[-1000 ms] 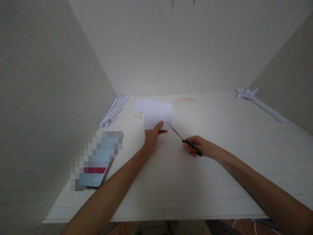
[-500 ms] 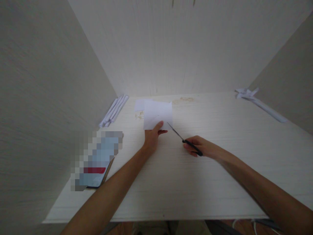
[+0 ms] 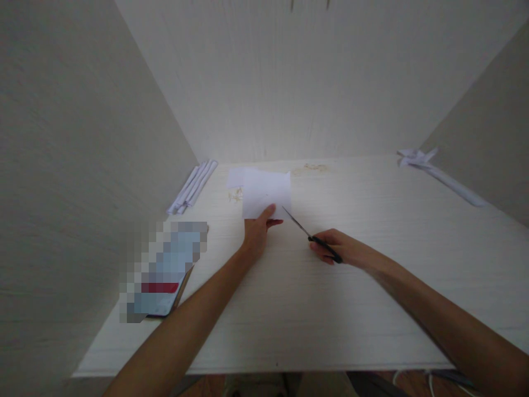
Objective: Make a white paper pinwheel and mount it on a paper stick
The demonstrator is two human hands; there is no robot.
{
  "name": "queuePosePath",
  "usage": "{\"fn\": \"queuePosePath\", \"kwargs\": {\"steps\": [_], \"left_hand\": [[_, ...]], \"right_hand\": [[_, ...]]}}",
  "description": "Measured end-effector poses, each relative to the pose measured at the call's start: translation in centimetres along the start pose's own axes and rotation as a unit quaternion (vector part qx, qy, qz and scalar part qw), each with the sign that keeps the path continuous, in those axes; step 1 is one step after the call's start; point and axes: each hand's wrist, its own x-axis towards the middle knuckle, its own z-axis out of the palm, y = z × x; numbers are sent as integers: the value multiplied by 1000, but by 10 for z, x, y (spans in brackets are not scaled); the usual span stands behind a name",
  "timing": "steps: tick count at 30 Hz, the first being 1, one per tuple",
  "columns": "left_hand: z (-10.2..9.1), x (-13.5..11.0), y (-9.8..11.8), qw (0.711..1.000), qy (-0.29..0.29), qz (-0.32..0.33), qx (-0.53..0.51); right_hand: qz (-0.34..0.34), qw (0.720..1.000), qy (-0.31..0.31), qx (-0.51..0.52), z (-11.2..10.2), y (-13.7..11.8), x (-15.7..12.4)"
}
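Note:
My left hand (image 3: 257, 234) pinches the lower edge of a white sheet of paper (image 3: 266, 190), thumb on top and fingers underneath. In my right hand (image 3: 333, 246) is a pair of scissors (image 3: 326, 250) with black handles. Their thin blades look closed and point up and left, the tip close to the paper's lower right corner. Behind the held sheet, a second piece of white paper (image 3: 235, 177) shows in part at the left.
Folded white paper strips (image 3: 193, 187) lie at the left wall. Below them is a phone (image 3: 165, 275), partly pixelated. A rolled paper piece with a splayed end (image 3: 446, 179) rests along the right wall. Rubber bands (image 3: 235, 195) and more tan bands (image 3: 314, 167) lie around the sheet.

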Motion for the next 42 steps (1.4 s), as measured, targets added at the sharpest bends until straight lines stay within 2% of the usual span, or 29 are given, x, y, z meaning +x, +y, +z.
{"fn": "queuePosePath", "kwargs": {"steps": [42], "left_hand": [[0,-1,1,1000,-1,1,0]], "right_hand": [[4,1000,-2,12,0,0,0]]}}
